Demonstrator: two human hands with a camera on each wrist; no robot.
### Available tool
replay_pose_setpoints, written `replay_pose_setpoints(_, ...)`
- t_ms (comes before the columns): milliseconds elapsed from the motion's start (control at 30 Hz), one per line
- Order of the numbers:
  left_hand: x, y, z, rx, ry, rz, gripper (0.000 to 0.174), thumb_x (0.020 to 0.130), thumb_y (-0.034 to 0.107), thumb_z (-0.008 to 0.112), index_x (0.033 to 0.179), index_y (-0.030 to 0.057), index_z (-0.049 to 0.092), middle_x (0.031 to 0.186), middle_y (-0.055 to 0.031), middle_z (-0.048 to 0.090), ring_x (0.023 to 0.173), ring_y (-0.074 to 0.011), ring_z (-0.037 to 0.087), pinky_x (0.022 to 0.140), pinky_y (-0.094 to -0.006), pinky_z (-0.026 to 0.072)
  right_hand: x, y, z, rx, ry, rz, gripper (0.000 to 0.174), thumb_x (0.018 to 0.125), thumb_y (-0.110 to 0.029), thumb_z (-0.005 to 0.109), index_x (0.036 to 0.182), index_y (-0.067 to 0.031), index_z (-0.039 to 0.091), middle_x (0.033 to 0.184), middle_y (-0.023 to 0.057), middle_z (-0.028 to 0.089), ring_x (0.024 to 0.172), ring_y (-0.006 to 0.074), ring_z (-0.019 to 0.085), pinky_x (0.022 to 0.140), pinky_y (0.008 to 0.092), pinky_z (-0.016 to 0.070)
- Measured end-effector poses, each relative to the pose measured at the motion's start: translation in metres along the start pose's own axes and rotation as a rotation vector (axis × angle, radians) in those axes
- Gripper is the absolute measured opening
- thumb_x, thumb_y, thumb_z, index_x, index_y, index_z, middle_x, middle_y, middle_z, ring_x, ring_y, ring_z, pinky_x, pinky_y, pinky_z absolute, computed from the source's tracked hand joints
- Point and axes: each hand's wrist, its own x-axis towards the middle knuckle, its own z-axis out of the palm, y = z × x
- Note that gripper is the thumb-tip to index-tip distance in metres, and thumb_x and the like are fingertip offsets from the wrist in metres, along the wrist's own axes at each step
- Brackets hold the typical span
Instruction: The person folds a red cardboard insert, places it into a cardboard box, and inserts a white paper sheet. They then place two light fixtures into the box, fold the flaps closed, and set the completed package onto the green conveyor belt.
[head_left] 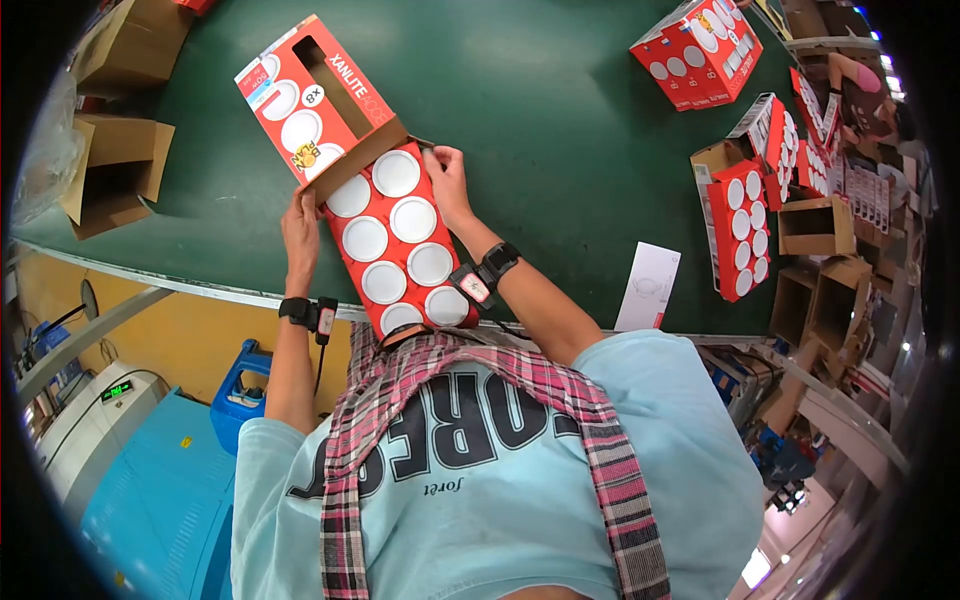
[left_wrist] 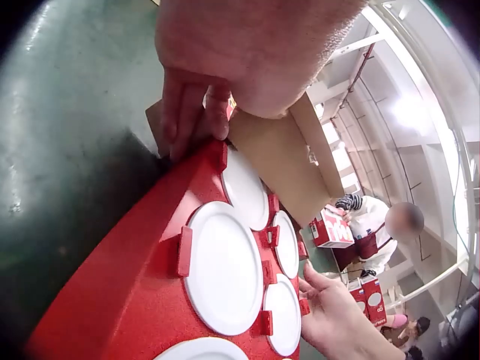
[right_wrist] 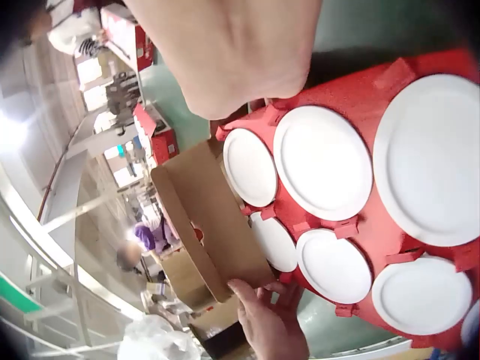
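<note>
A red tray of several white discs (head_left: pixel 412 220) lies at the table's near edge, its far end at the open end of a red and white printed box (head_left: pixel 318 95). The left hand (head_left: pixel 300 235) holds the left side where box and tray meet; in the left wrist view its fingers curl at the tray's corner. On the opposite side the right hand (head_left: pixel 449 185) grips the tray's far right corner beside the brown flap (head_left: pixel 355 160). Part of the right fingers is hidden in the right wrist view.
Open brown cartons (head_left: pixel 115 170) stand at the left. A printed red box (head_left: pixel 697 55) sits at the far right, with more filled trays (head_left: pixel 740 230) and cartons below it. A white leaflet (head_left: pixel 648 285) lies near the right front edge. Other people work beyond.
</note>
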Motion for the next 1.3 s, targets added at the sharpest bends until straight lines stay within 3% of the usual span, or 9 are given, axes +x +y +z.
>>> replay_pose_setpoints(33,0.000,0.001,-0.001,0.008,0.001,0.007,0.042,0.098,0.036,0.041,0.105,-0.0007,0.060,0.064,-0.0064,0.053,0.060,-0.0155,0.050,0.058,-0.0326,0.0419,0.000,0.002,-0.004,0.215,-0.045,0.071,0.032,0.091,-0.015,0.054,0.119,-0.0018,0.046,0.094,0.0115,0.062,0.081,0.0173,0.058,0.075,0.0317,0.0470)
replay_pose_setpoints(133,0.000,0.002,-0.001,-0.010,-0.004,0.001,0.042,0.099,0.036,0.041,0.105,-0.0006,0.060,0.064,-0.0065,0.052,0.060,-0.0156,0.050,0.058,-0.0328,0.0420,0.010,-0.005,-0.022,-0.071,-0.297,-0.075,0.041,0.092,-0.007,0.051,0.132,-0.0081,0.040,0.093,0.0075,0.061,0.082,0.0120,0.057,0.073,0.0263,0.0496)
replay_pose_setpoints(167,-0.001,0.003,-0.002,-0.022,-0.005,-0.007,0.042,0.099,0.036,0.041,0.105,-0.0006,0.060,0.064,-0.0066,0.052,0.061,-0.0157,0.050,0.058,-0.0329,0.0420,0.015,-0.011,-0.023,0.098,-0.346,0.031,0.048,0.091,-0.005,0.050,0.137,-0.0116,0.038,0.085,0.0064,0.063,0.078,0.0096,0.058,0.067,0.0245,0.0513)
replay_pose_setpoints(367,0.002,0.004,-0.001,0.052,-0.010,-0.021,0.042,0.098,0.037,0.041,0.107,-0.0004,0.059,0.063,-0.0086,0.051,0.060,-0.0167,0.049,0.057,-0.0346,0.0411,0.032,-0.046,-0.016,-0.234,-0.413,0.020,0.025,0.084,-0.011,0.060,0.109,-0.0074,0.062,0.073,0.0105,0.067,0.065,0.0185,0.065,0.060,0.0328,0.0515)
replay_pose_setpoints(567,0.001,0.011,-0.012,0.103,-0.044,-0.036,0.041,0.099,0.034,0.041,0.103,-0.0035,0.057,0.067,-0.0055,0.049,0.063,-0.0137,0.044,0.058,-0.0306,0.0399,0.021,-0.061,-0.007,-0.816,-0.156,-0.229,0.020,0.077,-0.032,0.068,0.090,-0.0168,0.070,0.074,0.0106,0.066,0.071,0.0307,0.063,0.064,0.0432,0.0483)
replay_pose_setpoints(667,0.005,-0.008,-0.011,0.121,-0.012,0.048,0.039,0.098,0.035,0.042,0.103,-0.0004,0.059,0.065,-0.0152,0.055,0.058,-0.0265,0.050,0.057,-0.0381,0.0412,0.028,-0.052,-0.008,-0.964,-0.151,-0.472,0.017,0.074,-0.032,0.070,0.076,-0.0146,0.070,0.073,0.0094,0.062,0.079,0.0277,0.059,0.066,0.0407,0.0464)
replay_pose_setpoints(767,0.006,-0.021,-0.008,0.210,0.047,0.133,0.035,0.097,0.032,0.045,0.101,0.0001,0.058,0.066,-0.0155,0.056,0.058,-0.0276,0.051,0.056,-0.0385,0.0413,0.027,-0.057,-0.009,-1.022,-0.143,-0.539,0.017,0.072,-0.028,0.070,0.068,-0.0118,0.069,0.074,0.0092,0.057,0.084,0.0273,0.054,0.069,0.0399,0.0457)
replay_pose_setpoints(1067,-0.004,0.011,-0.015,0.123,-0.003,0.085,0.021,0.091,0.019,0.060,0.095,-0.0010,0.055,0.066,-0.0044,0.053,0.060,-0.0104,0.043,0.055,-0.0284,0.0396,0.042,-0.047,-0.007,-0.913,-0.313,-0.768,0.014,0.074,-0.019,0.062,0.069,-0.0059,0.062,0.070,0.0069,0.056,0.078,0.0258,0.054,0.064,0.0398,0.0476)
replay_pose_setpoints(1300,-0.002,-0.002,-0.008,0.048,0.078,0.135,0.020,0.085,0.018,0.067,0.087,0.0022,0.055,0.062,-0.0085,0.056,0.053,-0.0184,0.047,0.054,-0.0319,0.0412,0.037,-0.050,-0.009,-0.851,-0.331,-0.860,0.010,0.078,-0.016,0.058,0.075,-0.0061,0.057,0.071,0.0065,0.054,0.076,0.0259,0.054,0.061,0.0391,0.0476)
